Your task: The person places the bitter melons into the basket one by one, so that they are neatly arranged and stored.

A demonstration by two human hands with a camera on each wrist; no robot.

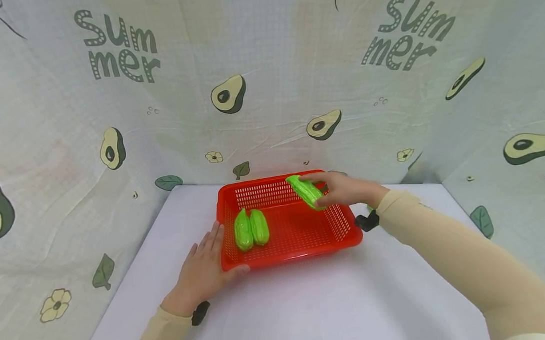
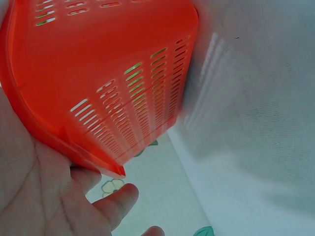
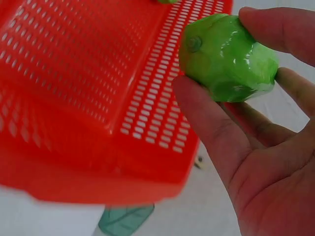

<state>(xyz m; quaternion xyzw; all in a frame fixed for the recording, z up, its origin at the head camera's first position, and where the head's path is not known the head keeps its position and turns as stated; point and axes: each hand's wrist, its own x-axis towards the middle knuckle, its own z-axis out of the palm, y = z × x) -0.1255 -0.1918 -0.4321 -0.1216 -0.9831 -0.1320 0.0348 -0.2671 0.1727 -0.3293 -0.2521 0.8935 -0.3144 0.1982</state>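
Your right hand [image 1: 345, 190] grips 1 green ridged vegetable [image 1: 306, 191] between thumb and fingers, just right of centre in the head view, holding it over the far right corner of the red basket [image 1: 298, 256]. The pinch sits at 1 end, likely so the rest hangs free above the basket floor. Its long axis runs diagonally, the free end pointing to the upper left of the frame, toward the basket's back wall. In the right wrist view the blunt end of the vegetable [image 3: 226, 56] faces the camera.

Your left hand [image 1: 204, 270] lies flat and relaxed, fingers straight, against the basket's near left corner, seemingly to steady it on the white surface [image 1: 304, 309]. 2 more green vegetables [image 1: 251, 230] lie side by side inside at the left, long axes running front to back.
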